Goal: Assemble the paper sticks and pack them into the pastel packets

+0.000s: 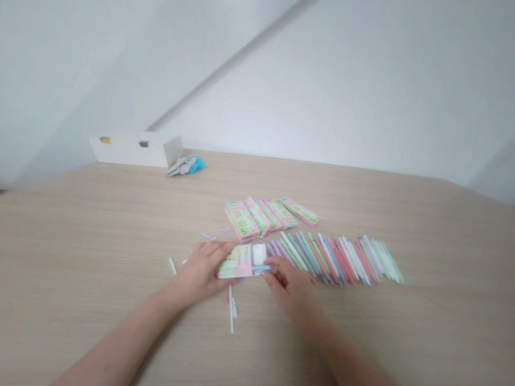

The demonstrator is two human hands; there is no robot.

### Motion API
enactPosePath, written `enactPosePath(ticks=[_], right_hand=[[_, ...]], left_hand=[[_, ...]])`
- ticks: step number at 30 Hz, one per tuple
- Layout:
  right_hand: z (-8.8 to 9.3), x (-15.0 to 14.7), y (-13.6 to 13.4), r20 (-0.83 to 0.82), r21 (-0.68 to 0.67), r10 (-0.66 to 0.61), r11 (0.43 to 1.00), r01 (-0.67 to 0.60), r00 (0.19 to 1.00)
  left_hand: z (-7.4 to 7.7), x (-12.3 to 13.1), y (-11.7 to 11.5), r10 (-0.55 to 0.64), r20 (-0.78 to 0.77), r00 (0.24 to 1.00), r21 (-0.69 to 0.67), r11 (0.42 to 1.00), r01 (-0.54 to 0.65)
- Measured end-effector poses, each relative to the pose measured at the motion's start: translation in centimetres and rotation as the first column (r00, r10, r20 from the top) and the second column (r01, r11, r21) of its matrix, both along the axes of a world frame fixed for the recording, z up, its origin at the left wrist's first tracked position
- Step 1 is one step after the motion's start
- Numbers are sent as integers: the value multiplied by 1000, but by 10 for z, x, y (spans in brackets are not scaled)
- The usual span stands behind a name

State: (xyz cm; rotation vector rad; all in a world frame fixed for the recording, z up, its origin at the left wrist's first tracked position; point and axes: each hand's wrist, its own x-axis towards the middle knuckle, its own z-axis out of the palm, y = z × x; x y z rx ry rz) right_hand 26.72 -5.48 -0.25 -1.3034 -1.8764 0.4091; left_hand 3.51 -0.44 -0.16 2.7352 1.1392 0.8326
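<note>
My left hand (202, 271) grips a flat pastel carton (238, 261) by its left end, just above the table. The carton's right end shows a white inner part or flap. At that end my right hand (289, 282) pinches a thin pale-blue stick (261, 268), which lies partly at the opening. Right beside that hand runs a long row of thin pastel sticks (342, 259) in green, white, red, blue and purple, possibly chalk. Several loose sticks (231, 312) lie below and around my left hand. Slight blur hides finer detail.
Behind my hands lie several similar pastel cartons (259, 217), marked with a 5 and partly overlapping. A white box (132, 149) with two cut-outs stands at the back left, a grey and blue glove-like cloth (187, 165) beside it. The wood-look table (74, 248) ends at a pale wall.
</note>
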Motion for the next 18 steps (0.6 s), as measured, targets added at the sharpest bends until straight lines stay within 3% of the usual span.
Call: enactPosePath(ticks=[5, 18], right_hand=[[-1, -1, 1, 61, 15, 21, 1000, -22, 998], [-5, 1, 4, 9, 7, 8, 1000, -8, 1000]], left_hand=[[2, 0, -1, -19, -21, 1000, 1, 1000, 19], [-1, -1, 0, -10, -15, 1000, 17, 1000, 10]])
